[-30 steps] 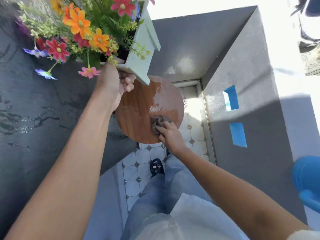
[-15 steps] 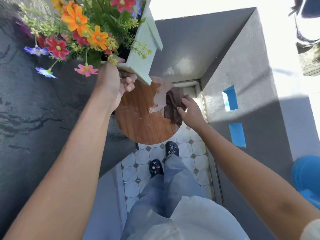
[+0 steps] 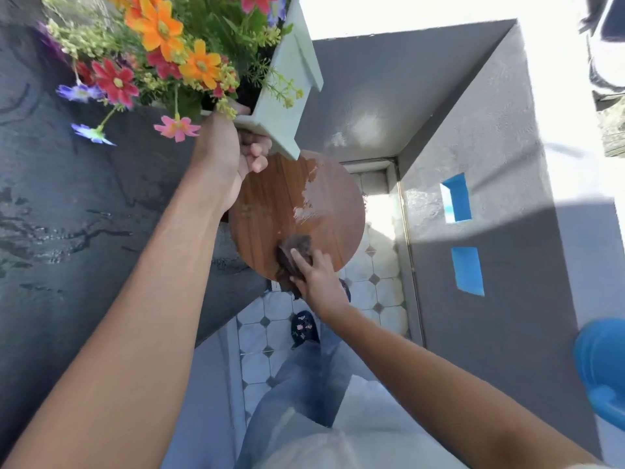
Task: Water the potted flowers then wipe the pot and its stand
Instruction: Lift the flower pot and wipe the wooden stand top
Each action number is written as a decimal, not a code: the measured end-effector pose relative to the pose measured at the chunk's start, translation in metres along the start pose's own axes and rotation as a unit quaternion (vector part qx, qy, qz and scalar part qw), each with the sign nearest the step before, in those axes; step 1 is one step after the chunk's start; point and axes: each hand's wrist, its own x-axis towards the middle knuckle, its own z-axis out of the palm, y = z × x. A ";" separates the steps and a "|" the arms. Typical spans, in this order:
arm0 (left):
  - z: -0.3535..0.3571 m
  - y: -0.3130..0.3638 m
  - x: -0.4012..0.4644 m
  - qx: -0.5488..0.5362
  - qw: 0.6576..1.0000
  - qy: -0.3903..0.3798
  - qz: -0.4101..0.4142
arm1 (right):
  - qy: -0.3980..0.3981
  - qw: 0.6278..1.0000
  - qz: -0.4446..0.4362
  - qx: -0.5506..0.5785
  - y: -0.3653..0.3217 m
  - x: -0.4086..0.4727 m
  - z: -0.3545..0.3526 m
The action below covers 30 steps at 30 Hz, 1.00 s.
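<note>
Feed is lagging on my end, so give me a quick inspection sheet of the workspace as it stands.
Surface: round wooden stand top, wet sheen on its far right part.
Job's things: pale green flower pot lifted and tilted off the stand; dark cloth pressed on the stand's near edge.
Clutter: blue container at right edge, partly out of frame.
Hands: left hand grips the pot's base; right hand presses the cloth.
Cables: nothing seen.
Surroundings: grey walls with blue tape patches; tiled floor below; wet streaks on the dark surface at left.
</note>
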 end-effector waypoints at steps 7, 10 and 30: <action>-0.004 0.004 0.004 0.004 1.000 0.018 0.002 | 0.009 0.999 -0.010 -0.030 0.032 0.036 -0.031; -0.005 0.002 0.006 0.003 1.000 0.016 0.005 | 0.079 0.993 0.082 -0.028 0.070 0.078 -0.084; -0.009 0.022 0.029 -0.026 0.999 0.028 0.014 | 0.129 0.981 -0.067 -0.132 0.059 0.121 -0.081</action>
